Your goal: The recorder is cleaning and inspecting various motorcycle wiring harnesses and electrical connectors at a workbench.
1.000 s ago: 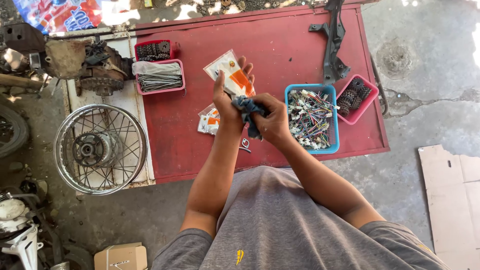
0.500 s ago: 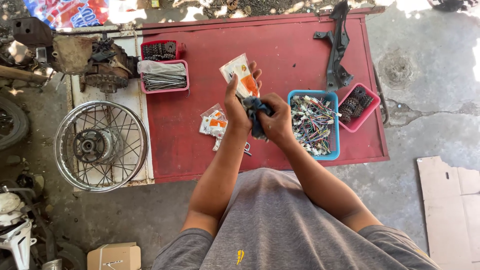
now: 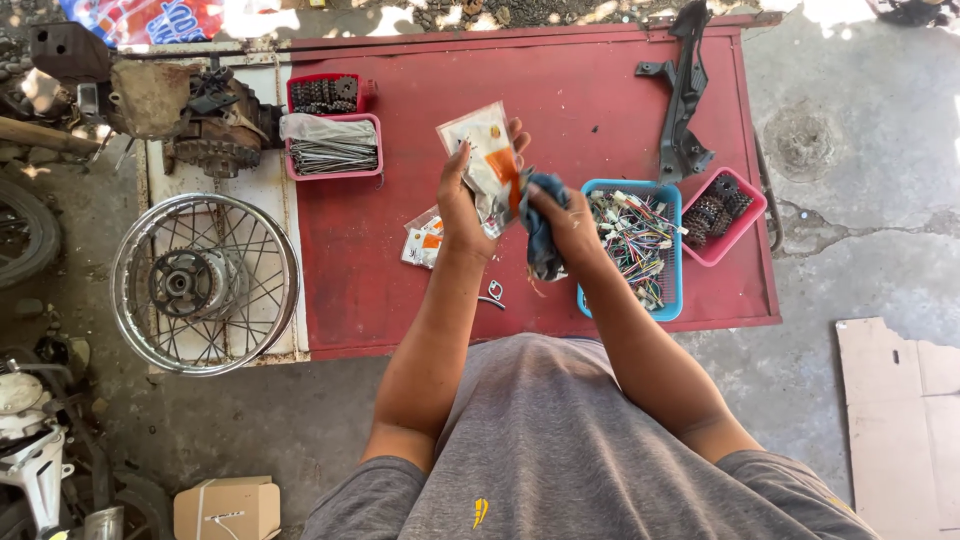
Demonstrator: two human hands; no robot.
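Gripping hands, orange-white plastic packet (image 3: 485,150), blue rag (image 3: 543,230)

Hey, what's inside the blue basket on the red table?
The blue basket holds a tangle of coloured wires with white connectors. Its left edge is partly covered by the right hand and the dark cloth, so what lies beneath them and under the wires is hidden.

A single view comes from a camera worn on the person's head, looking almost straight down past the chest. The left hand (image 3: 462,205) and right hand (image 3: 565,222) sit near the middle, fairly close, with the red table (image 3: 600,90) beyond them and concrete floor (image 3: 860,180) around.
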